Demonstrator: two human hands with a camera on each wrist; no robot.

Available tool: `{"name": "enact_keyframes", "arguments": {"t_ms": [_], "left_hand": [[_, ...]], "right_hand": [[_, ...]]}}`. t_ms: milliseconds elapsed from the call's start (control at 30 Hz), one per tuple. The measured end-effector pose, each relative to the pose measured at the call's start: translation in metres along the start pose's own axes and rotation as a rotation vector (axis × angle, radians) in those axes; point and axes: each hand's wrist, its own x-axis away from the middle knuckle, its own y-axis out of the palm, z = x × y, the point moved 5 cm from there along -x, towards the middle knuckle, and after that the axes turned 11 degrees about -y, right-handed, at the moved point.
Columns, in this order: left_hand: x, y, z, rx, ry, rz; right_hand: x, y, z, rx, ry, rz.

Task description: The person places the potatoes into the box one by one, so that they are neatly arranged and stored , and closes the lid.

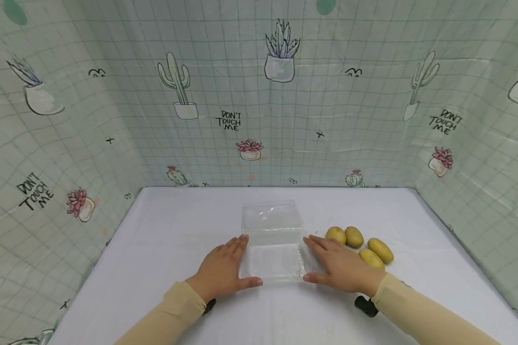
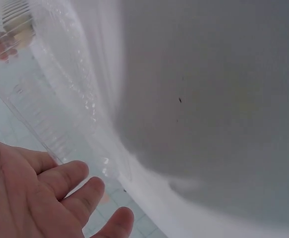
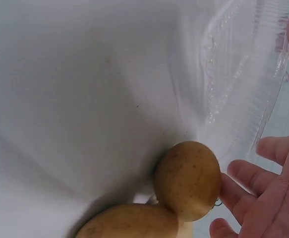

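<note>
Across the white table (image 1: 177,220), our clear container (image 1: 276,261) lies empty, its opening apparently done; our left hand (image 1: 224,268) and right hand (image 1: 343,266) flank it, fingers extended, gripping nothing; potatoes (image 1: 380,250) sit outside, any filling seemingly left.

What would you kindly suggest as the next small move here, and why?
I would probably have the right hand pick up the yellow oval potato nearest its fingers: the clear plastic rectangular container lies open between that hand and the left hand, with nothing visible inside, while the potato sits outside it.
</note>
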Motion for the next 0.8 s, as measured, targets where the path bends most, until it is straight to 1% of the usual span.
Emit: {"name": "enact_keyframes", "arguments": {"t_ms": [133, 233, 400, 500, 600, 800], "left_hand": [[0.0011, 0.0022, 0.003, 0.005, 0.02, 0.008], [0.0012, 0.003, 0.004, -0.012, 0.033, 0.014], [0.0007, 0.0028, 0.0032, -0.045, 0.042, 0.024], [0.0006, 0.0019, 0.003, -0.043, 0.045, 0.03], [0.0003, 0.0022, 0.0031, -0.036, 0.04, 0.024], [0.0002, 0.0023, 0.0035, 0.01, 0.012, -0.018]], "right_hand": [[0.0057, 0.0001, 0.0009, -0.004, 0.001, 0.011], [0.008, -0.0002, 0.0008, -0.005, -0.001, 0.025], [0.0076, -0.0008, 0.0001, 0.0, -0.009, 0.048], [0.0067, -0.0007, 0.0001, 0.004, -0.011, 0.049], [0.0058, -0.0001, 0.0007, 0.005, -0.009, 0.046], [0.0043, 0.0026, 0.0026, 0.008, -0.001, 0.038]]}}
